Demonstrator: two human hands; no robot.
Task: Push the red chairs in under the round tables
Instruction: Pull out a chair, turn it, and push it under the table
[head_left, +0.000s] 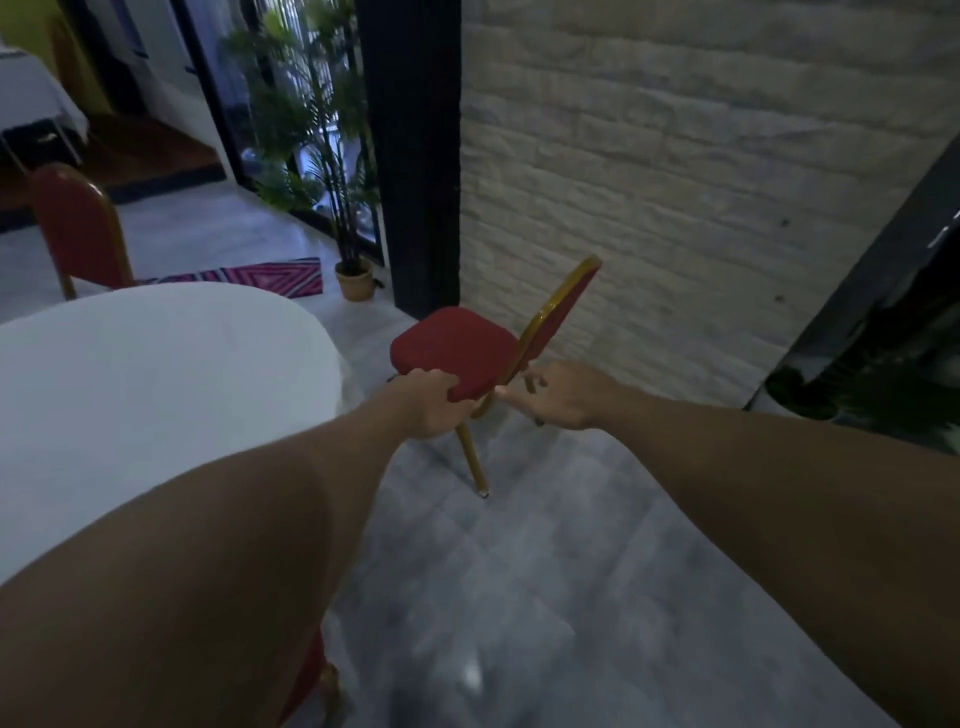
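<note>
A red chair (457, 343) with a gold frame stands on the grey floor to the right of the round table (156, 374), which wears a white cloth. Its seat faces the table and its backrest (563, 304) leans toward the brick wall. My left hand (428, 402) grips the near edge of the seat. My right hand (558, 395) hovers by the seat's rear corner near the frame, fingers spread, holding nothing. A second red chair (78, 228) stands at the table's far left side. Part of a third red chair (311, 675) shows under my left arm.
A white brick wall (701, 182) runs behind the chair, with a black pillar (415, 156) to its left. A potted palm (356, 278) and a pink patterned mat (270, 275) lie beyond the table. Dark foliage (883, 384) fills the right edge.
</note>
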